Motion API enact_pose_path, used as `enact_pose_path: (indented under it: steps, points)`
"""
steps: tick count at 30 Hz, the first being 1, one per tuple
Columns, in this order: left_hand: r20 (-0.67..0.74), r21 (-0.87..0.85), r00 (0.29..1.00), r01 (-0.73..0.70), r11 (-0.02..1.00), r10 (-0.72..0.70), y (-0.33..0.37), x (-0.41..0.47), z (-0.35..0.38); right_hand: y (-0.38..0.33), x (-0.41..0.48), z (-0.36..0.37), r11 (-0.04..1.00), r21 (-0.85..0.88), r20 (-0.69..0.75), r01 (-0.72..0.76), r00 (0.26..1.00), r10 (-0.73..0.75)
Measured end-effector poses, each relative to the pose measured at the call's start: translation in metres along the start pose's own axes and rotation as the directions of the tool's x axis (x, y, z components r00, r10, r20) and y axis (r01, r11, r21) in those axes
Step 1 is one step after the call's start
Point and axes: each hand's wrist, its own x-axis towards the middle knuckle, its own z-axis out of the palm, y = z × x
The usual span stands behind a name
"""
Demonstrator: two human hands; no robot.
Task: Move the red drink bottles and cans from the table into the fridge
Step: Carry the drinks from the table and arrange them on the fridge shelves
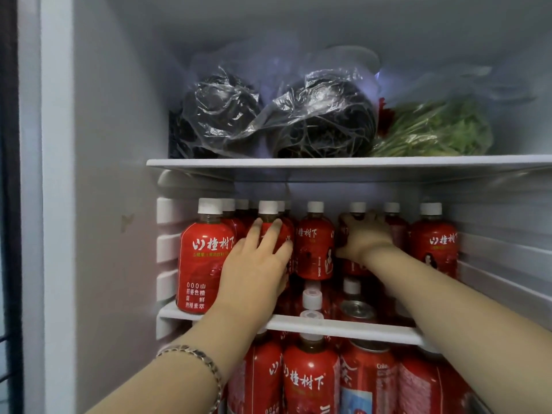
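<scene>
I look into the open fridge. Its middle shelf [343, 325] carries several red drink bottles with white caps, standing in rows. My left hand [257, 264] wraps around a red bottle [268, 219] second from the left in the front row. My right hand [363, 237] grips another red bottle [357, 208] further right and deeper in. A red bottle [203, 255] stands at the far left, and another [434, 243] at the far right. Below the shelf stand more red bottles [310, 380] and red cans [367, 377].
The top shelf [328, 162] holds two dark bundles in clear plastic bags [316, 121] and bagged green vegetables [439, 130]. The fridge's white left wall [113, 174] is close to my left arm. A bracelet [194, 357] is on my left wrist.
</scene>
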Motion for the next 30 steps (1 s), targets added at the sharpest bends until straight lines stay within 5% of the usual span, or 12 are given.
enact_pose_path:
  steps: [4, 12, 16, 21, 27, 30]
  points:
    - [-0.012, -0.002, 1.0, -0.008, 1.0, 0.008, -0.001, -0.001, 0.0, -0.001, -0.032, -0.016, 0.992, 0.124, 0.02, -0.022, 1.0, 0.019]
    - [-0.037, 0.088, 0.999, -0.008, 0.996, 0.011, 0.004, -0.004, -0.019, -0.018, -0.065, -0.041, 0.871, 0.454, 0.083, 0.185, 0.965, -0.249]
    - [-0.044, 0.077, 0.999, 0.004, 0.997, -0.001, 0.005, -0.004, -0.022, -0.016, -0.075, -0.038, 0.789, 0.548, -0.04, 0.276, 0.951, -0.305]
    - [-0.073, 0.067, 0.997, 0.016, 0.998, -0.011, 0.006, -0.005, -0.02, -0.031, -0.083, -0.021, 0.745, 0.555, -0.128, 0.37, 0.923, -0.363]
    - [-0.06, 0.074, 0.998, 0.026, 0.997, -0.022, 0.006, -0.006, -0.019, -0.027, -0.078, -0.033, 0.818, 0.486, 0.127, 0.307, 0.902, -0.413]
    - [-0.014, 0.1, 0.999, 0.035, 0.994, -0.034, 0.006, -0.007, -0.019, 0.0, -0.079, -0.039, 0.872, 0.393, -0.159, 0.291, 0.956, -0.248]
